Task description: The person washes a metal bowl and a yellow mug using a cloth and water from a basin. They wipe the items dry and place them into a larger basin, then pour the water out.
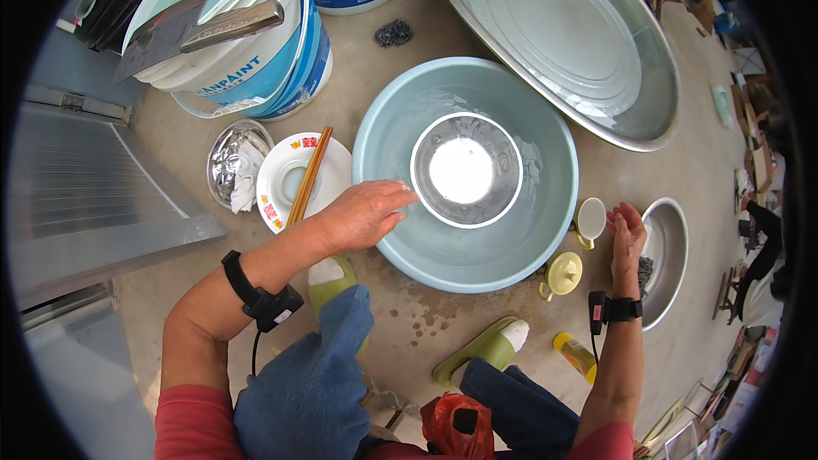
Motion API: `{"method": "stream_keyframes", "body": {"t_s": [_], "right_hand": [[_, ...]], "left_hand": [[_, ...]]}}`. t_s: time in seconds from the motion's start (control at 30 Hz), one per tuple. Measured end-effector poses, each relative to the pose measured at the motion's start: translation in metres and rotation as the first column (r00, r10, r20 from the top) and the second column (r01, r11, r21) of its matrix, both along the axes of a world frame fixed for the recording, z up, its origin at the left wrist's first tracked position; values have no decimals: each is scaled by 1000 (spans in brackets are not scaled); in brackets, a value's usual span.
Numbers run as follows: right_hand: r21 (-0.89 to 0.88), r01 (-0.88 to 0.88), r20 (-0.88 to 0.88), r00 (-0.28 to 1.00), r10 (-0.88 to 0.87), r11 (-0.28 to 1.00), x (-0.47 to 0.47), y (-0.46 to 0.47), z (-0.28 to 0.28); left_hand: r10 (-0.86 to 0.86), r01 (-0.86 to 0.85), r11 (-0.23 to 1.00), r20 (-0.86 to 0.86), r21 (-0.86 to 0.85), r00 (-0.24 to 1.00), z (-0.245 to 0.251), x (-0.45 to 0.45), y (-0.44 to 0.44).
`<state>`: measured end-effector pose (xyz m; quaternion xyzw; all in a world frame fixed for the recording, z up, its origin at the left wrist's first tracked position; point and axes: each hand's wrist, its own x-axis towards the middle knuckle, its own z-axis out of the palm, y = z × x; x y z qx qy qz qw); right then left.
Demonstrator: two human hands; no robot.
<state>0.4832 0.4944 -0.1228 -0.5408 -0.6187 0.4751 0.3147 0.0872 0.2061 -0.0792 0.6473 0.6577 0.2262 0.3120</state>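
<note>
A pale blue plastic basin (399,249) of water stands before me. In it is a round shiny metal bowl (505,172) with a bright rim. My left hand (367,214) reaches over the basin's left side, fingertips at the bowl's rim; whether they touch it I cannot tell. My right hand (628,236) is between a pale yellow mug (591,218) and an oval metal dish (671,268), with nothing visible in its grasp. Steel wool (645,271) lies in that dish, partly behind my wrist. A yellow lidded cup (565,273) stands close to the basin.
Wooden chopsticks (310,176) lie across a white plate (335,160), beside a foil-like dish (223,163) with a white cloth (248,176). A cleaver (166,32) rests on a paint bucket (255,70). A large metal basin (658,89), a scouring pad (393,33) and a yellow bottle (575,356) are nearby.
</note>
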Motion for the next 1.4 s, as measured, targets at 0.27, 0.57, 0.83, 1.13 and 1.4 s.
{"method": "stream_keyframes", "body": {"t_s": [0.27,0.57,0.83,1.13,1.4], "right_hand": [[-594,-130,90,970,226,794,-138,-86,18],[-815,59,13,996,-83,576,-178,-110,-52],[-852,149,50,978,-204,502,-177,-117,-70],[-824,34,56,998,22,565,-166,-106,-44],[-743,136,-152,919,-363,656,-199,-159,-49]], "left_hand": [[-179,321,866,360,-385,916,126,2,0],[-76,117,984,280,-135,957,220,-7,65],[-317,279,936,-169,-215,933,-14,42,76],[-524,432,818,-183,-379,832,-109,43,72],[-15,29,967,54,-253,998,-89,94,68]]}}
